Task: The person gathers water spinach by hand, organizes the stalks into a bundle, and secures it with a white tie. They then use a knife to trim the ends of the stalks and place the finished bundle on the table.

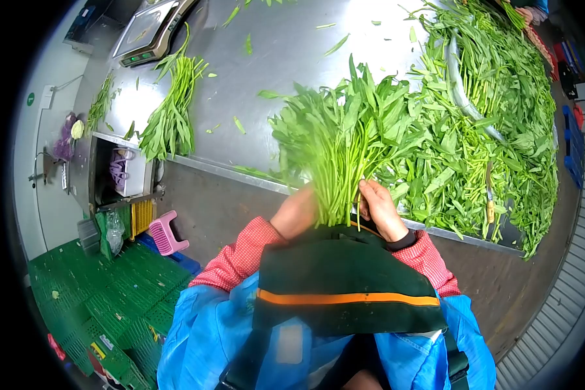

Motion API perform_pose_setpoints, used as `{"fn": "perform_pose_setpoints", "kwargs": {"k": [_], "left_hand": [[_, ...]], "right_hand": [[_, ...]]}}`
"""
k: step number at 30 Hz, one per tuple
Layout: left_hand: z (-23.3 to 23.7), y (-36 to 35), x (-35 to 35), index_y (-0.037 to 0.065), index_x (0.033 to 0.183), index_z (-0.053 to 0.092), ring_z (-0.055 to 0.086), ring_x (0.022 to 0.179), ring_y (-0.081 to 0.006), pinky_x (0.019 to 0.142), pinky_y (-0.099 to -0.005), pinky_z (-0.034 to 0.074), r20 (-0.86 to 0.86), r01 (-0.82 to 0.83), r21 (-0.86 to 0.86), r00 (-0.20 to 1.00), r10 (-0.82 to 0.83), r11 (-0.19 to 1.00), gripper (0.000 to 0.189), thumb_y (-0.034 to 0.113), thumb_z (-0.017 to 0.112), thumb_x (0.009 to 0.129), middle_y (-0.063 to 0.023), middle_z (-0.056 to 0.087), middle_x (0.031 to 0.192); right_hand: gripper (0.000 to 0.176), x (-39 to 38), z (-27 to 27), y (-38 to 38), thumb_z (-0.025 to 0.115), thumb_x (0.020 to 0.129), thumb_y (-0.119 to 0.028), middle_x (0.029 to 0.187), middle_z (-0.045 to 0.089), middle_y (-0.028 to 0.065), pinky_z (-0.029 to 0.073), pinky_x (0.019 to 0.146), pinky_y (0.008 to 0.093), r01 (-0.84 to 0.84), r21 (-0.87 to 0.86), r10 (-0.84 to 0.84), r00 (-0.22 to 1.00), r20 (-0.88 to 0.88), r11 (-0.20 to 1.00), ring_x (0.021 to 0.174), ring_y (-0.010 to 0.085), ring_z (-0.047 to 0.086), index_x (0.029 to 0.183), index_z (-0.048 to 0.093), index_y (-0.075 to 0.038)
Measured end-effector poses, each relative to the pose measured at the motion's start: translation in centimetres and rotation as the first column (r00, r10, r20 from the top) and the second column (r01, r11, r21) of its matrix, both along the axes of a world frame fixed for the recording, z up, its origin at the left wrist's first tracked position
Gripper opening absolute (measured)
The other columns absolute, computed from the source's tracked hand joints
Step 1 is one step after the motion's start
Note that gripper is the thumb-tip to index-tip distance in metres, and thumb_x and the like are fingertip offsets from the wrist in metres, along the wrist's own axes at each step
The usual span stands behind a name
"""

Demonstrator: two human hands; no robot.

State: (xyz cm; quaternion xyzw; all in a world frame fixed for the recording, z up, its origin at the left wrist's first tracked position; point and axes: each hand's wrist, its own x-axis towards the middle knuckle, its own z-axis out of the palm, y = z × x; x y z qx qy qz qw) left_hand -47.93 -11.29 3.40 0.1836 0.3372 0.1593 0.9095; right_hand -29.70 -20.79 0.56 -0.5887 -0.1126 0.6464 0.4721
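A thick bunch of water spinach (335,175) is upright in front of my body at the table edge, its leaves away from me and its cut stems towards me. My left hand (297,212) is closed on the bunch's left side, slightly blurred, its fingers partly hidden by the stems. On the right side, my right hand (382,211) grips the stems between thumb and fingers. Beside it, a large heap of loose water spinach (455,162) covers the table's right side. A knife with a wooden handle (490,209) lies on that heap.
The steel table (253,71) carries scattered leaves, another bunch of greens (175,107) and a digital scale (151,32) at the far left. Below are a pink plastic stool (167,233) and green floor grating (110,279). Another person's hand (532,15) shows at the far right corner.
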Motion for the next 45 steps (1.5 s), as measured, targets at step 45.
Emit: {"fn": "perform_pose_setpoints", "kwargs": {"k": [45], "left_hand": [[-2.0,-5.5,4.7,0.004,0.125,0.052,0.062,0.099,-0.0176,0.081,-0.033,0.053,-0.251,0.23,0.094,0.947,-0.201,0.969,0.038,0.011,0.062,0.09,-0.0078,0.062,0.114]], "right_hand": [[0.019,4.8,-1.4,-1.3,0.044,0.094,-0.02,0.065,0.062,0.0114,0.049,0.053,0.0409,-0.797,0.021,0.405,0.329,0.853,0.603,0.058,0.0294,0.062,0.086,0.051,-0.005]]}}
